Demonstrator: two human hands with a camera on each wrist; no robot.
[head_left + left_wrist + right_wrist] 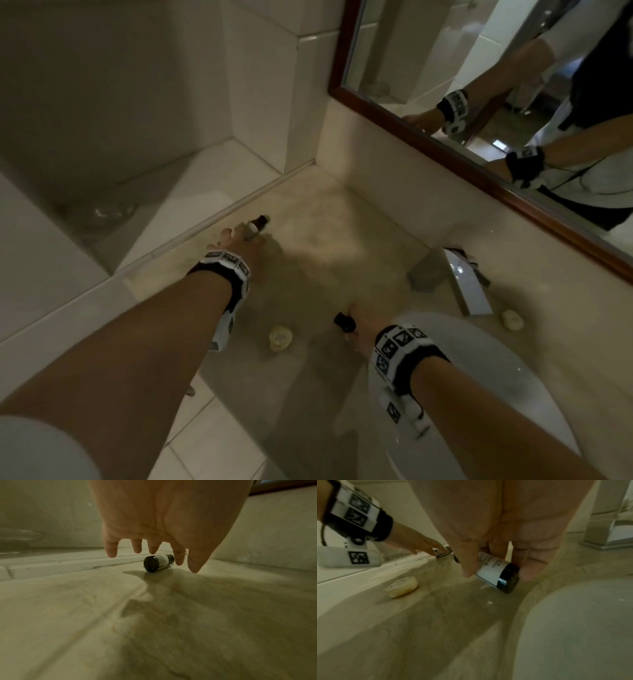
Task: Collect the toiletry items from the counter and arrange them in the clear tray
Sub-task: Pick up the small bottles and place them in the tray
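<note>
No wording is showing clearly enough to read. The white label on the small dark bottle [494, 573] in the right hand's grip [498, 536] is carrying a small emblem and lines of print, all blurred. The second bottle [158, 563], lying on the bench under the left hand [164, 520], is showing a pale label too small to make out. The wrist bands [397, 346] are bearing black-and-white square code markers, not letters.

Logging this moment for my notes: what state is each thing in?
Left hand: open, fingers over far bottle.
Far bottle: lying on counter, capped.
Right hand: grips near bottle.
Near bottle: tilted, capped.
Soap: lying on counter.
</note>
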